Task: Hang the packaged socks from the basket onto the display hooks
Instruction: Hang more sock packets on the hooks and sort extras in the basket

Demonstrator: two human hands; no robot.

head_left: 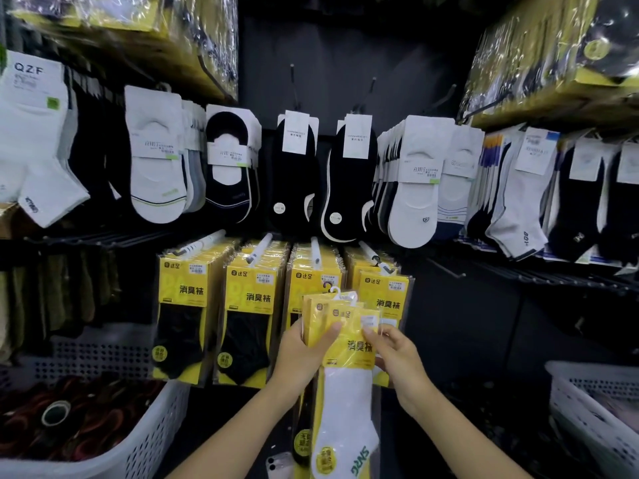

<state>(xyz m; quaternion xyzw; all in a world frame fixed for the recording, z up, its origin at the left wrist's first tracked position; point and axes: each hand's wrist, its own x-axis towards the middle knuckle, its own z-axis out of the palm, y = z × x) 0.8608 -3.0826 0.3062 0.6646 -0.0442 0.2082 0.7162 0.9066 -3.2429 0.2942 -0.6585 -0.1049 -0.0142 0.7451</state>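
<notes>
Several sock packs (340, 326) held up in two hands.
Left hand (301, 354) grips the fanned stack with curled fingers; right hand (397, 354) pinches the front pack. They are just before the hooks (315, 252), with a white basket (145, 440) at lower left.

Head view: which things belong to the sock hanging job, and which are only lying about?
Job: yellow sock packs, gripped by left hand and right hand; display hook.
Lying about: phone; no-show socks; white ankle socks.
</notes>
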